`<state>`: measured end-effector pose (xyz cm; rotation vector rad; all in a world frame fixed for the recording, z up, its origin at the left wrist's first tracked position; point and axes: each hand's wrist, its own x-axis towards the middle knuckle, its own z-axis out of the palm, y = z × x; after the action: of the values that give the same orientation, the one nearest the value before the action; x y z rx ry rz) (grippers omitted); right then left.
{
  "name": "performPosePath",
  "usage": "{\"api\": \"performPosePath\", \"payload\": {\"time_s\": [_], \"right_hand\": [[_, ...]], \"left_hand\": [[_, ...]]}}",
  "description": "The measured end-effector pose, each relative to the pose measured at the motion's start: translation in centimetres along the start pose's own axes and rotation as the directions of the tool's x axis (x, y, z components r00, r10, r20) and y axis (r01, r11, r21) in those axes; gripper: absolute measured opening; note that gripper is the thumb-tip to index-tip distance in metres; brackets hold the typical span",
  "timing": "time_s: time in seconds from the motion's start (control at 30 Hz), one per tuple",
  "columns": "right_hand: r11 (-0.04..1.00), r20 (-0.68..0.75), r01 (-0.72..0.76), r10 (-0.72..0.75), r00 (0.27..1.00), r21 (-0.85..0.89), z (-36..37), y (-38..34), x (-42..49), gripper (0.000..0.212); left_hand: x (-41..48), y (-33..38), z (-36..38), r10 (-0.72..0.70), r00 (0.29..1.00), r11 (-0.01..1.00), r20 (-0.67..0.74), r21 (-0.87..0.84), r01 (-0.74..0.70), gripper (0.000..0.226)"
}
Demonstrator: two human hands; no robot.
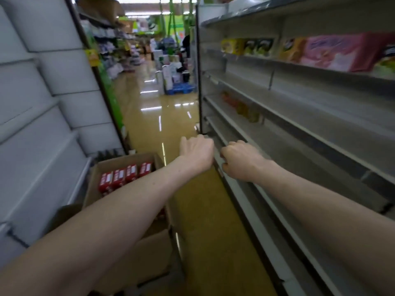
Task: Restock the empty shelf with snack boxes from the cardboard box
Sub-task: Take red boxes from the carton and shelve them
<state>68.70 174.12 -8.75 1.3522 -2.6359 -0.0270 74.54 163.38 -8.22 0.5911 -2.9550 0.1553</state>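
An open cardboard box [97, 184] stands on the floor at lower left, with a row of red snack boxes [126, 176] upright inside it. Both my arms reach forward over the aisle. My left hand [196, 152] is bent at the wrist near the end of the low empty shelf [277, 150], and its fingers are turned away from me. Just over the shelf's front edge, my right hand [241, 161] has its fingers curled with nothing visible in them. The image is motion-blurred.
The rack on the right has several bare shelves, with pink and yellow product boxes [333, 52] on an upper one and a few packs [241, 105] lower down. White shelving [42, 103] lines the left. A glossy aisle floor [162, 116] leads to stacked goods on a blue pallet [181, 88].
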Motion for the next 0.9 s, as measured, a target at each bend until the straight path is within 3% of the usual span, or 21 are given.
{"api": "performPosePath", "payload": {"time_s": [0.3,0.43,0.73,0.9], "right_hand": [[0.944,0.131,0.285,-0.308,0.942,0.167,5.6,-10.9,9.2,0.026],[0.902,0.201,0.337,-0.395,0.896,0.269,7.7,-12.7,13.6,0.02],[0.839,0.288,0.424,-0.523,0.802,0.341,11.6,-14.2,22.8,0.021],[0.827,0.364,0.433,-0.551,0.751,0.359,15.2,-15.8,25.6,0.024]], "left_hand": [[-1.0,-13.2,6.3,-0.274,0.948,0.961,0.16,0.014,0.275,0.02],[-0.4,-17.6,8.4,-0.366,0.907,0.927,0.209,-0.006,0.376,0.014],[3.7,-24.1,14.6,-0.527,0.779,0.819,0.34,-0.04,0.572,0.04],[5.1,-25.6,18.4,-0.563,0.702,0.731,0.435,-0.134,0.669,0.042]]}}
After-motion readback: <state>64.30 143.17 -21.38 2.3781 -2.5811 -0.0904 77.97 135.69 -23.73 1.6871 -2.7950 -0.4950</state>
